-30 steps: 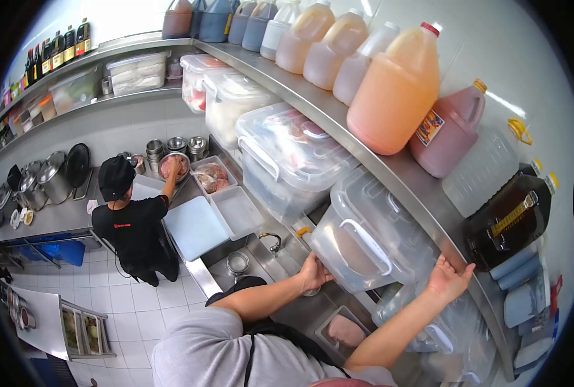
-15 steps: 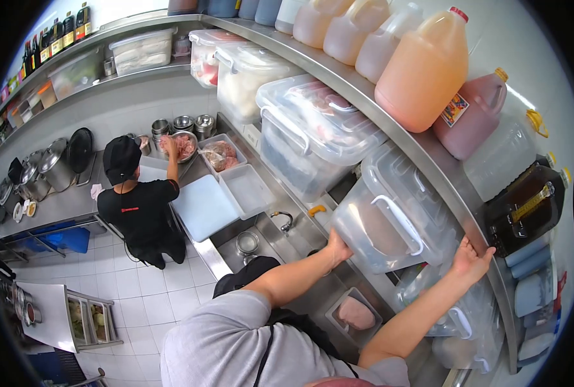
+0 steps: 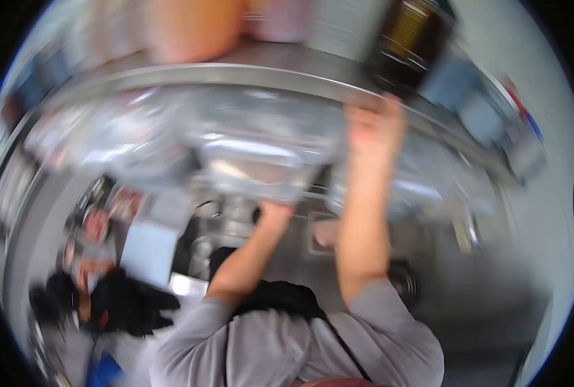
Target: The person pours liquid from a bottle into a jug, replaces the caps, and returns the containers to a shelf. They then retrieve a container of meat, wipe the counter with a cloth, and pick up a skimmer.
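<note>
While frame blurs, your left hand (image 3: 275,213) presses underside of clear plastic bin (image 3: 248,155) below steel shelf (image 3: 235,74); your right hand (image 3: 374,122) reaches shelf edge beside bin. Finger grip: cannot tell.

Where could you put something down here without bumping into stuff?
The picture is blurry. The grey steel counter to the right of the right arm looks bare. The steel shelf above is crowded with jugs, and clear plastic tubs fill the space beneath it.
</note>
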{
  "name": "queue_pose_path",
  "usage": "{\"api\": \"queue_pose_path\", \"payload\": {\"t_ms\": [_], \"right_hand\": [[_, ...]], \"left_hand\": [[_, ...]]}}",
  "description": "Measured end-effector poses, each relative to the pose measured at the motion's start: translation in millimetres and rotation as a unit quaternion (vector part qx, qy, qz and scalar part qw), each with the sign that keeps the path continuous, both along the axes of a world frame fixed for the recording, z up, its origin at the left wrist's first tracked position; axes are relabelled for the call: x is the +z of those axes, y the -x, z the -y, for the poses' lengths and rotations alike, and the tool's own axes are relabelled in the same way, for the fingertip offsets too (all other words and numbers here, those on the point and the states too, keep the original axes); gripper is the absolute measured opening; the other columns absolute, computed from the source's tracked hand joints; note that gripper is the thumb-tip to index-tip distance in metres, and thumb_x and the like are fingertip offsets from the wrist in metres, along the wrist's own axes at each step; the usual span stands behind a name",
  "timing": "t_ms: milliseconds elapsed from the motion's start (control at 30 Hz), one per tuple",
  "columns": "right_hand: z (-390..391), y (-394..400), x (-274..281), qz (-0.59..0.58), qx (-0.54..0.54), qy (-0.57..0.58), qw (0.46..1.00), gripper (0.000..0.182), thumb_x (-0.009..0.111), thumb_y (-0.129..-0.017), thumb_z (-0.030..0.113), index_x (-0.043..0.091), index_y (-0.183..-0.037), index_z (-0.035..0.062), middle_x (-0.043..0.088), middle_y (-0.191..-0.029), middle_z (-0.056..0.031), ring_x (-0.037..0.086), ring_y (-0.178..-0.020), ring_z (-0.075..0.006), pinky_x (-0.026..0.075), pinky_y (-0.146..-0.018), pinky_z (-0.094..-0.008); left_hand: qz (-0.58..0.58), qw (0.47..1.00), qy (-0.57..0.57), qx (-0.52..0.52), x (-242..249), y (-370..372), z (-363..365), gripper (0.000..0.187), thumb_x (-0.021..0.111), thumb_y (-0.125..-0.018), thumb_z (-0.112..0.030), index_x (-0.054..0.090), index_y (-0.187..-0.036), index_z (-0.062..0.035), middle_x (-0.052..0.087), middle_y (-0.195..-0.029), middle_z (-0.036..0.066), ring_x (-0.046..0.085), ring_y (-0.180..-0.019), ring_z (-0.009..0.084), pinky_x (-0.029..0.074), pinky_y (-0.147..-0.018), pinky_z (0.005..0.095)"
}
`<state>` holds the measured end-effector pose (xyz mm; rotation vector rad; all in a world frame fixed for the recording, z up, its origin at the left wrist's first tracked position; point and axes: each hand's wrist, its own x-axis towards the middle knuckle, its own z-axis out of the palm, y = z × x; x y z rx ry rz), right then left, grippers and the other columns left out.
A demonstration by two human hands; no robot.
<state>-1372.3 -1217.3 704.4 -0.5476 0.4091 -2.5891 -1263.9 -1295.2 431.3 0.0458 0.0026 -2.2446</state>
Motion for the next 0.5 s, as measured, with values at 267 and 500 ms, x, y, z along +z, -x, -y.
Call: {"api": "queue_pose_path", "payload": {"t_ms": [267,500], "right_hand": [[-103,-92,-2,0.017,-0.021,0.017,0.999,0.027,0.055,-0.1,0.026,0.054,-0.116,0.0043,0.061,-0.114,-0.0122,0.058,-0.105,-0.024,0.048,-0.096,-0.04],[-195,34,-132,0.051,-0.621,-0.134,0.771,0.026,0.047,-0.104,0.029,0.049,-0.117,0.007,0.048,-0.112,-0.0054,0.047,-0.103,-0.0149,0.041,-0.091,-0.0359]], "left_hand": [[0.029,0.998,0.051,-0.022,8,-2,0,0.039,0.052,-0.097,-0.036,0.06,-0.121,-0.0066,0.065,-0.123,0.011,0.063,-0.11,0.03,0.052,-0.098,0.0473],[0.133,0.991,0.005,0.011,14,-5,-3,0.041,0.052,-0.095,-0.039,0.062,-0.118,-0.0069,0.066,-0.118,0.01,0.062,-0.111,0.0287,0.051,-0.095,0.0467]]}}
